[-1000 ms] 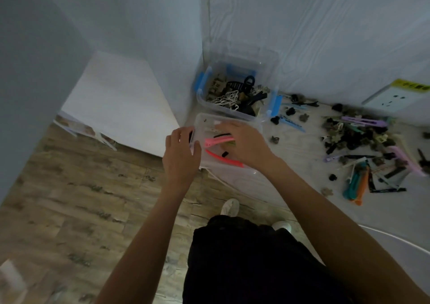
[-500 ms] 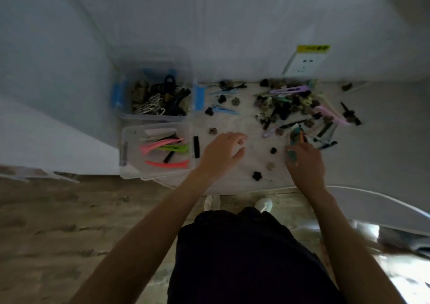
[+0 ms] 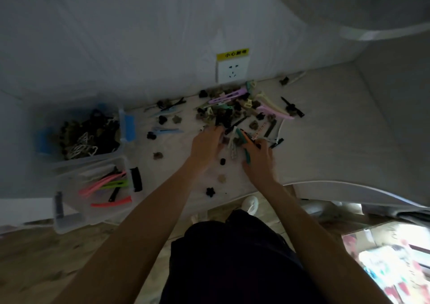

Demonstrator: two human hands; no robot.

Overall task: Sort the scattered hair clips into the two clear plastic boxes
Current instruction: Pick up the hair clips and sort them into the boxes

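Both of my hands are down in the pile of hair clips (image 3: 235,113) spread over the white table (image 3: 337,127), near its back edge below the wall socket (image 3: 232,71). My left hand (image 3: 206,144) lies palm down at the pile's near side, fingers reaching into dark clips; I cannot tell whether that grip is pinching anything. My right hand (image 3: 258,158) has its grip pressed around a teal clip (image 3: 243,138) with an orange one against it, both sticking out between the fingers.

At the table's left end stand the two clear boxes. The far box (image 3: 126,127), with blue latches, holds small dark and white claw clips. The near box (image 3: 69,220), at the front left corner, holds long pink, green, red and black clips. Loose clips lie scattered between the boxes and my hands, including a black flower clip (image 3: 210,191) near the front edge.
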